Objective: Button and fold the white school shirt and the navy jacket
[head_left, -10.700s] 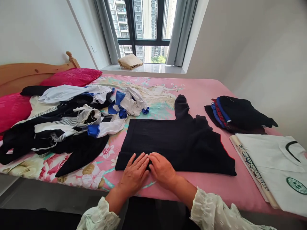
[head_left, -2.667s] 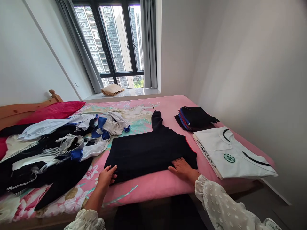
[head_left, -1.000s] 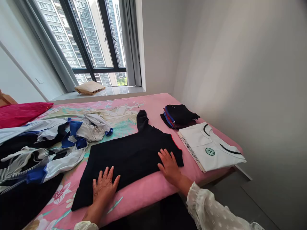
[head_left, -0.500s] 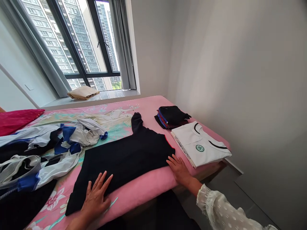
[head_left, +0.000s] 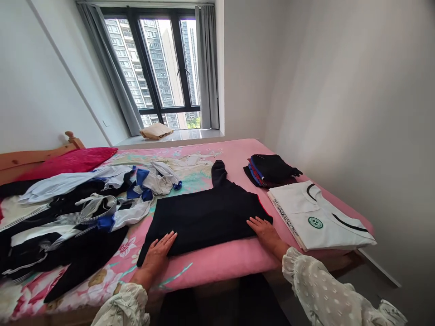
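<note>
A black long-sleeved top (head_left: 204, 217) lies flat near the bed's front edge, its near side straight as if folded under. One sleeve points toward the window, and red trim shows at the right end. My left hand (head_left: 158, 253) rests on the top's near left corner, palm down with fingers stretched out. At the near right corner, by the red trim, my right hand (head_left: 267, 232) lies flat with its fingers extended. Neither hand grips the cloth. White folded shirts (head_left: 306, 217) with a green round badge sit just right of my right hand.
Dark folded clothes (head_left: 272, 170) are stacked behind the white shirts. Loose white, blue and black clothes (head_left: 98, 203) heap on the left of the pink bed (head_left: 220, 262). A red pillow (head_left: 74, 163) lies by the wooden headboard (head_left: 37, 156). A beige bundle (head_left: 156, 131) sits on the windowsill.
The view has turned left and levelled, bringing the headboard into sight. My left hand's fingers are closer together. Both hands stay on the black top, which keeps its shape.
</note>
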{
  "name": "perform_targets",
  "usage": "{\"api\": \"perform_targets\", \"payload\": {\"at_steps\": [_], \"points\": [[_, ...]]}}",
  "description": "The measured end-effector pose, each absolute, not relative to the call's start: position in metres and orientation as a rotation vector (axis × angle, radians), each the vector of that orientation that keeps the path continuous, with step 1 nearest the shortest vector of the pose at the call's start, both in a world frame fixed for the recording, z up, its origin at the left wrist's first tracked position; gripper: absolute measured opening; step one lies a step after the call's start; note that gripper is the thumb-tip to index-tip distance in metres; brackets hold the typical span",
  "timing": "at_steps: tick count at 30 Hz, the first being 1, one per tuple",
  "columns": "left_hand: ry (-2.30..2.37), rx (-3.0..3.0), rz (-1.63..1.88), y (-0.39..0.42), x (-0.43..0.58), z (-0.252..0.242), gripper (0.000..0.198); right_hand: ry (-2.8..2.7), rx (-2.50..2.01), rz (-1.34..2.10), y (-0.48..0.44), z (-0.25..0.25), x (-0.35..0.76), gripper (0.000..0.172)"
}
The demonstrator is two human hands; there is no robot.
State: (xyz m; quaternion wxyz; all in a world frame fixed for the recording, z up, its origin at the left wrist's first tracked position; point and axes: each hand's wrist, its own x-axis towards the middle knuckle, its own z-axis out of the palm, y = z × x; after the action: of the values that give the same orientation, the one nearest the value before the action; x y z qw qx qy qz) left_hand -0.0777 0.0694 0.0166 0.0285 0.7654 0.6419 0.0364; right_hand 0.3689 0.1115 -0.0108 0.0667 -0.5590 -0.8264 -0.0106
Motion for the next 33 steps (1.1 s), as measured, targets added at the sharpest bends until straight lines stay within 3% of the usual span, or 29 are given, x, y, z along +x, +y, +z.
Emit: {"api": "perform_targets", "payload": {"at_steps": [6, 12, 16, 22, 28, 33], "points": [[1.888, 2.386, 0.068, 0.058, -0.09, 0.035, 0.082, -2.527, -1.595, 0.06, 0.087, 0.008, 0.385, 0.071], [1.902, 2.456, 0.041, 0.004, -0.088, 0.013, 0.084, -2.602, -1.599, -0.016, 0.045, -0.035, 0.401, 0.079], [2.067, 2.405, 0.085, -0.012, -0.108, 0.003, 0.08, -2.615, -1.659, -0.005, 0.034, -0.036, 0.394, 0.074], [2.054, 2.121, -0.154, -0.006, -0.137, 0.025, 0.09, -2.555, -1.414, 0.046, 0.036, 0.016, 0.336, 0.057], [2.003, 2.378, 0.218, 0.016, -0.092, 0.041, 0.052, -2.58, -1.48, 0.182, 0.057, 0.005, 0.285, 0.062], [1.927, 2.143, -0.158, 0.034, -0.07, 0.033, 0.055, -2.608, -1.514, 0.609, 0.068, 0.014, 0.287, 0.059]]}}
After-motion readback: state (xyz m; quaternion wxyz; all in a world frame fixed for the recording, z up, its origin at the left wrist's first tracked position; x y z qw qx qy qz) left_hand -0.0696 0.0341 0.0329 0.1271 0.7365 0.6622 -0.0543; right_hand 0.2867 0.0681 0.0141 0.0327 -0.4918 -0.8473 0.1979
